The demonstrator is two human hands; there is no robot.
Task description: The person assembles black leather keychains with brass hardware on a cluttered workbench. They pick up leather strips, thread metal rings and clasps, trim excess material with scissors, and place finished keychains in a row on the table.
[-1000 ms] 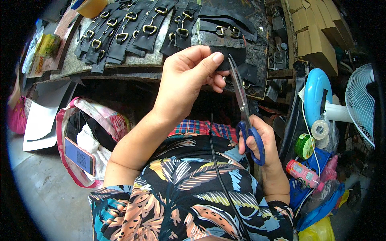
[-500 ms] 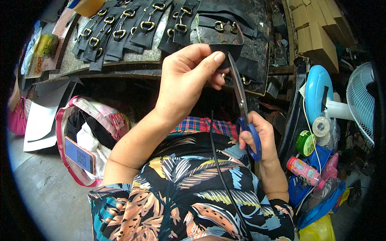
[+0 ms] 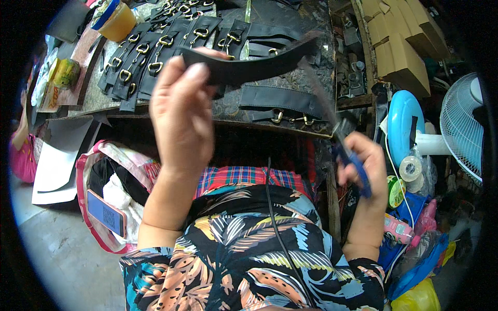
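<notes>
Pinches a smooth, bowed black strap (image 3: 249, 70) between thumb and bent fingers of the left hand (image 3: 184, 114), raised over the scuffed dark worktable (image 3: 228, 110), and curls right hand (image 3: 368, 158) fingers round blurred, blue-handled metal scissors (image 3: 338, 127), contact with strap impossible to tell. Partly blocks view of flat, overlapping straps (image 3: 147, 85) with brass-toned rings. Shows beyond, a tub (image 3: 116, 23) of orange contents; lower left, a pink-rimmed bag (image 3: 85, 212) holding white cloth (image 3: 118, 192), with phone (image 3: 106, 212) at the edge.

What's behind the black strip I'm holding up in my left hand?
Around the black strip, the dark worktop and black metal-fitted straps show; whatever lies directly behind it and your left hand is covered.
</notes>
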